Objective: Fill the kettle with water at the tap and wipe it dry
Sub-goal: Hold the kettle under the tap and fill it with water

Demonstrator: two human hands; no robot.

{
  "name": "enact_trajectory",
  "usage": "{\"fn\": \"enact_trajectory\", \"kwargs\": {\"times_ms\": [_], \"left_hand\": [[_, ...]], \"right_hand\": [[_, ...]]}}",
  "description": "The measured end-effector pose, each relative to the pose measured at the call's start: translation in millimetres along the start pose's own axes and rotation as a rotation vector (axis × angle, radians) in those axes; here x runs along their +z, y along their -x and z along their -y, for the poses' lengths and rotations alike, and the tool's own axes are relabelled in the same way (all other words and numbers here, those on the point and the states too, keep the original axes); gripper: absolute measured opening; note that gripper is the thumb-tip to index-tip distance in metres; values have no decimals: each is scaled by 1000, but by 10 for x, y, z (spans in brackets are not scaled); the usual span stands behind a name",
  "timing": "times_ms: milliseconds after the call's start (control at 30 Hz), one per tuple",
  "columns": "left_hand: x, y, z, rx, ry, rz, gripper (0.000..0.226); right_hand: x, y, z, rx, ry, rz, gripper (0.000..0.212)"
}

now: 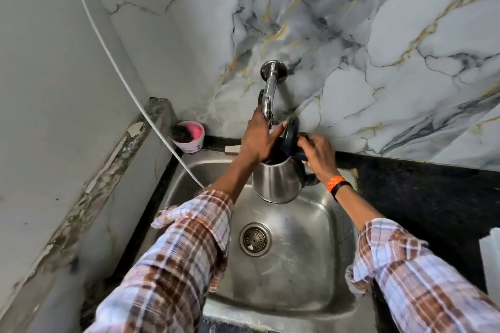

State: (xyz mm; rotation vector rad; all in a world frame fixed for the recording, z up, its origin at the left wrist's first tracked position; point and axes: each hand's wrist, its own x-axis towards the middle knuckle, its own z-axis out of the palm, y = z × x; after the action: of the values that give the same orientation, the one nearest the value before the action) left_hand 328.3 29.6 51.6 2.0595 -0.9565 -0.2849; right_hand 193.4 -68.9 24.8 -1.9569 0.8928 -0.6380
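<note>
Stainless steel fills the head view: a steel kettle (277, 182) is held above the back part of a steel sink (319, 265), directly under a chrome tap (268, 94) fixed to a marble-patterned wall (378, 35). The kettle's black lid (290, 136) stands open, tilted upward. The right hand (319, 155) is wrapped around the kettle's black handle, fingers closed on it, with an orange band (335, 180) and a black band at the wrist. The left hand (257, 139) reaches up to the tap's lower end, its fingers curled at the spout and the kettle's open mouth; whether it presses the tap or only rests there cannot be told from this angle, and any running water is hidden behind the hand. Both arms wear plaid sleeves rolled at the forearm. The sink's round drain (255, 239) lies well below the kettle. In the left back corner, on the dark counter (422, 192), sits a small tub (188, 136) holding something pink and a dark scrubber. A white cord (130, 89) runs down the left wall into the sink.
</note>
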Motion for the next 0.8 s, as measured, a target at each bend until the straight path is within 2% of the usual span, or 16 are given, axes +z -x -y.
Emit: {"fn": "enact_trajectory", "kwargs": {"times_ms": [100, 200, 333, 433, 600, 800], "left_hand": [[84, -87, 7, -71, -11, -77, 51], [58, -189, 63, -16, -61, -29, 40], [-233, -335, 201, 54, 146, 360, 59], [-397, -415, 194, 9, 116, 585, 45], [-455, -464, 162, 14, -59, 628, 35], [-486, -526, 206, 59, -242, 679, 58]], "right_hand": [[63, -87, -11, 6, -4, -16, 54], [89, -127, 8, 12, -22, -26, 48], [110, -152, 15, 17, -60, -41, 35], [106, -168, 18, 28, -96, -40, 37], [94, -164, 12, 30, -88, -47, 38], [87, -102, 30, 32, -113, -22, 36]]}}
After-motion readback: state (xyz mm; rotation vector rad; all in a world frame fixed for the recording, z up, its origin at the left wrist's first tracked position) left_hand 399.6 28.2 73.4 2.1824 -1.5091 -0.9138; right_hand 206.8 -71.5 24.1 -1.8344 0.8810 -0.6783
